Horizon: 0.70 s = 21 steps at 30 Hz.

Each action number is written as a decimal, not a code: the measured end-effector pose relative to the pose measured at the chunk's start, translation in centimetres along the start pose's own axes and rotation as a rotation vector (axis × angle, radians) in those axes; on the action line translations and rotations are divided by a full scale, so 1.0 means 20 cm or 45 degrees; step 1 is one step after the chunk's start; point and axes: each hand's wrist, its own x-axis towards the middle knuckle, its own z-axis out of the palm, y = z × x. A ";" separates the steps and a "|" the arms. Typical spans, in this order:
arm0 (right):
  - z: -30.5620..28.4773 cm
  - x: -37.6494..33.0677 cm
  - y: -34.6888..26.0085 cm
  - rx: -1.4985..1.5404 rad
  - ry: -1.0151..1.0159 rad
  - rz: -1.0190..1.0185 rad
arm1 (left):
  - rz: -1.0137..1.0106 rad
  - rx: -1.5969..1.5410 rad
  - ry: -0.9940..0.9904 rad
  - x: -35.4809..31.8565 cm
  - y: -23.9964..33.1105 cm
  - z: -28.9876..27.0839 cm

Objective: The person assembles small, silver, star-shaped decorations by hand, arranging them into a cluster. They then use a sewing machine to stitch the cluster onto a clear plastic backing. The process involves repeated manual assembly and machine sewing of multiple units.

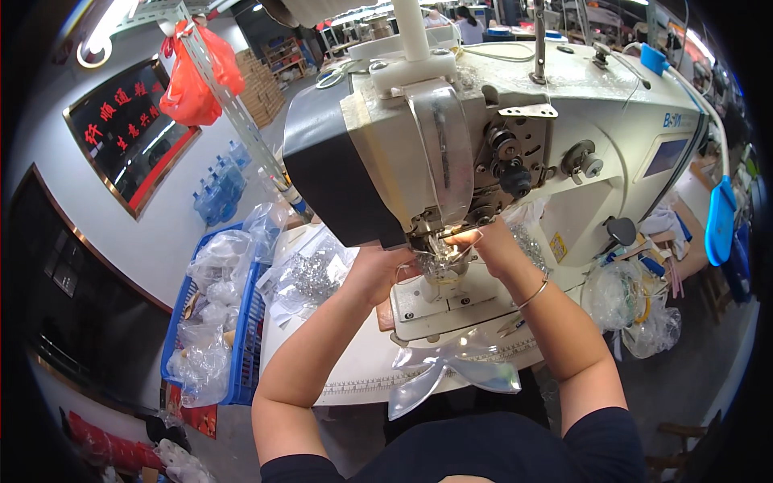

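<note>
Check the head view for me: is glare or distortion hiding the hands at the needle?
Head view: the machine's lamp throws bright glare at the needle area, washing out the fingertips of the left hand and right hand; fisheye bends the sewing machine and wall edges toward the rim; the clear plastic piece shows mild reflections.

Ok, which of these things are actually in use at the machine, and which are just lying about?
In use: left hand, right hand, sewing machine, clear plastic piece, sparkly trim.

Lying about: blue basket, bagged silver parts, orange bag, water bottles, tweezers.
</note>
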 end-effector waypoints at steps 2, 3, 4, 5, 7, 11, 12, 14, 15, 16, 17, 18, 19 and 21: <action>0.01 -0.01 0.00 -0.024 -0.028 -0.023 | -0.007 0.000 0.025 -0.01 0.00 -0.01; 0.00 0.00 0.01 -0.036 -0.015 -0.003 | 0.011 0.017 0.043 -0.01 0.00 0.00; 0.00 0.00 0.02 -0.048 -0.002 0.017 | 0.029 0.034 0.062 -0.01 -0.01 0.00; 0.00 0.01 0.02 -0.060 0.011 0.037 | 0.047 0.051 0.080 -0.01 -0.01 0.01; -0.01 0.03 0.03 -0.026 0.002 0.074 | 0.031 0.048 0.070 0.00 -0.01 0.00; 0.01 -0.04 -0.05 -0.037 -0.024 0.017 | -0.015 0.006 -0.011 -0.02 -0.01 -0.02; -0.01 -0.07 -0.04 -0.105 -0.036 0.156 | -0.021 0.018 -0.027 -0.03 -0.01 -0.01; -0.02 -0.18 0.01 -0.293 0.035 -0.057 | -0.041 0.045 -0.050 -0.10 -0.06 0.02; -0.02 -0.26 0.03 -0.385 0.063 -0.162 | -0.051 0.022 -0.013 -0.15 -0.11 0.03; -0.02 -0.35 0.07 -0.452 -0.012 -0.219 | -0.082 -0.017 -0.042 -0.21 -0.15 0.03; -0.03 -0.44 0.10 -0.518 -0.090 -0.277 | -0.113 -0.057 -0.070 -0.27 -0.19 0.03; -0.06 -0.50 0.12 -0.582 -0.169 -0.335 | -0.129 -0.053 -0.063 -0.33 -0.24 0.01; -0.12 -0.54 0.14 -0.609 -0.215 -0.352 | -0.154 -0.053 -0.051 -0.40 -0.30 -0.01; -0.28 -0.63 0.19 -0.657 -0.321 -0.383 | -0.016 -0.090 0.043 -0.50 -0.38 -0.05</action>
